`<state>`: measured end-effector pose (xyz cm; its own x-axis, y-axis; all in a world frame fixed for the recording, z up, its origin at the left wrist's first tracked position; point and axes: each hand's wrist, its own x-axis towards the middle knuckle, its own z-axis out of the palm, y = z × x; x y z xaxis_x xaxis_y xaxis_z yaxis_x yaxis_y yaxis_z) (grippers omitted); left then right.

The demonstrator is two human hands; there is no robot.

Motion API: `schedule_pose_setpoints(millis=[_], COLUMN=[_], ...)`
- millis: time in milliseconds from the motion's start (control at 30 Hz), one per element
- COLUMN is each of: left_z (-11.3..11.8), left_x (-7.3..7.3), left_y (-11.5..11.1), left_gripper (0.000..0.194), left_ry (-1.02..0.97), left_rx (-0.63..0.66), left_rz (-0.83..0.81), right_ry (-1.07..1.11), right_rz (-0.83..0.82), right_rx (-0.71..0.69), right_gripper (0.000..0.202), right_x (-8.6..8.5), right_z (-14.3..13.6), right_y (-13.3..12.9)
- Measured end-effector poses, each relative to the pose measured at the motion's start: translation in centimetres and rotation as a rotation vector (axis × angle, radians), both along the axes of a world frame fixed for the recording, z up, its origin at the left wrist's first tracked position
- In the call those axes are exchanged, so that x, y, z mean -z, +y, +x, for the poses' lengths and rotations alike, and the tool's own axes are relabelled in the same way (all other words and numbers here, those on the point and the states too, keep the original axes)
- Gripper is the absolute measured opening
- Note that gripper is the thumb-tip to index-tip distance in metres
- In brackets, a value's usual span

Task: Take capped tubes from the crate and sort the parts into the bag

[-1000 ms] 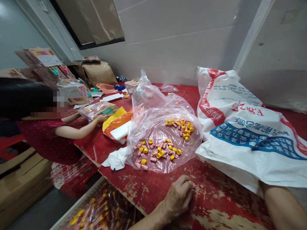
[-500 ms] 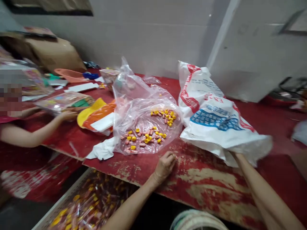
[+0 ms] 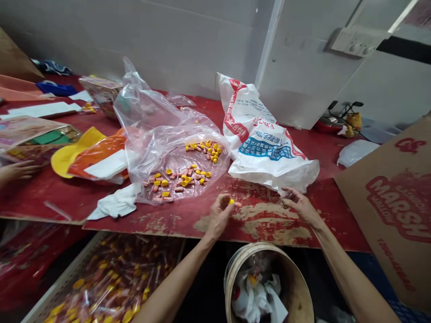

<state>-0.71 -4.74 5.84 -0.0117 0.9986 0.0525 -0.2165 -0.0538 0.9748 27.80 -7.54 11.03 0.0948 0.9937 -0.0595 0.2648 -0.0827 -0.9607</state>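
Observation:
My left hand (image 3: 219, 215) is above the front of the red table (image 3: 188, 216), its fingers closed on a small piece with a yellow cap (image 3: 231, 202). My right hand (image 3: 299, 205) is just in front of the white printed bag (image 3: 269, 152), thumb and fingers pinching small clear, darkish pieces (image 3: 286, 195). Left of that bag, a clear plastic bag (image 3: 175, 148) lies with pink pieces and yellow caps in it. Below the table edge at the left, a white crate (image 3: 60, 280) holds many capped clear tubes (image 3: 111, 287).
A bucket (image 3: 305, 287) with crumpled waste stands below the table edge. At the right is a cardboard box (image 3: 393, 197). A white cloth (image 3: 116, 202) and a yellow-orange item (image 3: 79, 152) lie left. Another person's hand (image 3: 20, 171) shows at the far left.
The view has swung right, bringing the box and more of the bucket into sight. My right hand has come out from under the white bag. A yellow cap now shows in my left hand.

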Motion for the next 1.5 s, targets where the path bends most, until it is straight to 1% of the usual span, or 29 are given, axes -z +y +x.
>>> schedule_pose_setpoints(millis=[67, 100, 133, 267, 400, 467, 600, 667, 800, 833, 900, 967, 1000, 1033, 1100, 1133, 1167, 1233, 1300, 1367, 1433, 1500], left_z=[1.4, 2.0, 2.5, 3.2, 3.0, 2.9, 3.3, 3.4, 3.5, 3.5, 3.4, 3.1, 2.8, 2.4, 1.5, 1.0, 0.4, -0.6, -1.5, -2.0, -2.0, -1.8], left_x=[-1.1, -1.6, -1.9, -2.4, -2.4, -2.3, -2.1, -2.1, -2.0, -2.0, -1.8, -1.5, -1.3, -1.1, -0.5, -0.2, 0.3, 1.2, 2.3, 3.1, 3.6, 3.8], left_y=[-1.5, -2.2, -2.8, -4.3, -4.7, -4.8, -5.0, -5.4, -6.3, -6.5, -6.5, -6.0, -5.6, -5.2, -4.2, -3.7, -3.3, -2.5, -2.0, -1.9, -1.9, -2.0], left_gripper=[0.029, 0.031, 0.032, 0.037, 0.040, 0.040, 0.035, 0.031, 0.032, 0.032, 0.032, 0.033, 0.034, 0.036, 0.038, 0.035, 0.030, 0.020, 0.019, 0.021, 0.023, 0.026], left_ry=[-0.197, -0.267, -0.325, -0.462, -0.542, -0.567, -0.578, -0.556, -0.400, -0.360, -0.285, -0.152, -0.041, 0.091, 0.344, 0.434, 0.495, 0.564, 0.610, 0.641, 0.652, 0.665], left_rx=[0.118, 0.159, 0.167, 0.108, -0.034, -0.082, -0.114, -0.097, -0.032, -0.028, -0.039, -0.038, -0.024, 0.005, 0.072, 0.080, 0.058, -0.056, -0.175, -0.237, -0.257, -0.257], left_rz=[-0.102, -0.136, -0.166, -0.252, -0.287, -0.292, -0.297, -0.292, -0.228, -0.210, -0.179, -0.140, -0.115, -0.084, 0.009, 0.067, 0.125, 0.214, 0.251, 0.275, 0.298, 0.308], right_ry=[0.066, 0.083, 0.093, 0.042, -0.068, -0.137, -0.284, -0.394, -0.527, -0.546, -0.576, -0.580, -0.580, -0.593, -0.692, -0.786, -0.890, -1.061, -1.129, -1.124, -1.114, -1.100], right_rz=[0.036, 0.059, 0.077, 0.098, 0.110, 0.138, 0.257, 0.326, 0.468, 0.492, 0.527, 0.534, 0.513, 0.468, 0.341, 0.272, 0.213, 0.140, 0.125, 0.175, 0.253, 0.295], right_rx=[-0.013, -0.021, -0.034, -0.107, -0.191, -0.216, -0.229, -0.278, -0.389, -0.392, -0.356, -0.313, -0.318, -0.356, -0.495, -0.560, -0.602, -0.625, -0.620, -0.620, -0.602, -0.586], right_gripper=[0.048, 0.043, 0.039, 0.032, 0.028, 0.026, 0.020, 0.017, 0.019, 0.019, 0.018, 0.019, 0.019, 0.019, 0.019, 0.019, 0.019, 0.019, 0.016, 0.016, 0.021, 0.026], right_x=[-0.3, -0.4, -0.5, -0.9, -1.1, -1.3, -1.3, -1.1, 0.0, 0.4, 1.0, 1.6, 1.8, 2.0, 2.3, 2.5, 2.7, 3.1, 3.7, 4.5, 5.2, 5.9], right_z=[-2.4, -3.6, -4.6, -7.6, -9.1, -9.7, -10.9, -11.4, -12.4, -12.7, -13.2, -13.3, -13.1, -12.6, -11.0, -10.1, -9.1, -7.3, -6.1, -5.4, -5.1, -4.9], right_y=[-0.8, -1.1, -1.4, -2.1, -2.6, -2.7, -2.6, -2.5, -2.5, -2.6, -2.7, -2.4, -2.1, -1.7, -0.6, 0.0, 0.5, 1.4, 1.6, 1.3, 0.6, 0.0])
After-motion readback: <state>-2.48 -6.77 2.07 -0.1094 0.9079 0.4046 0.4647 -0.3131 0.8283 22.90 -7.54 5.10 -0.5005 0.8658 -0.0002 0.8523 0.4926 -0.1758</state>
